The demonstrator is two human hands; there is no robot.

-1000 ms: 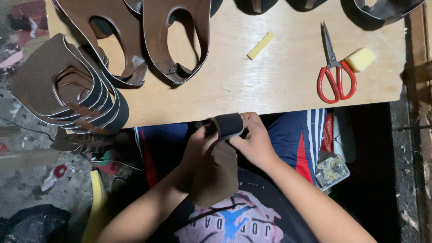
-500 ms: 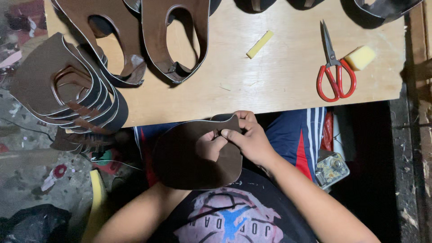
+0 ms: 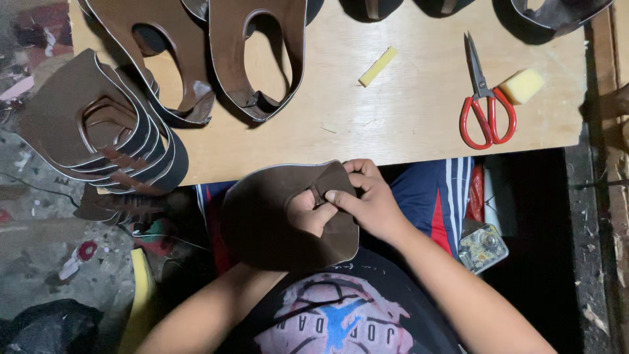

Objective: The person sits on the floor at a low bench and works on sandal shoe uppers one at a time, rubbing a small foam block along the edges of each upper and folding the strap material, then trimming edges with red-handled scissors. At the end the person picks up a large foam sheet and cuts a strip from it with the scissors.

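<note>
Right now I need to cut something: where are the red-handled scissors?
In the head view, the red-handled scissors lie on the wooden board's right part, blades pointing away from the person, beside the yellow sponge block.

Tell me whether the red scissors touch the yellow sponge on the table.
Touching. The head view shows the red scissors with the right handle loop against the yellow sponge's lower left edge, no gap visible.

Free room on the workbench
Your hands can pass over bare wooden table (image 3: pixel 406 124); stacked leather pieces (image 3: pixel 98 124) block left, red scissors (image 3: pixel 486 108) right.
</note>
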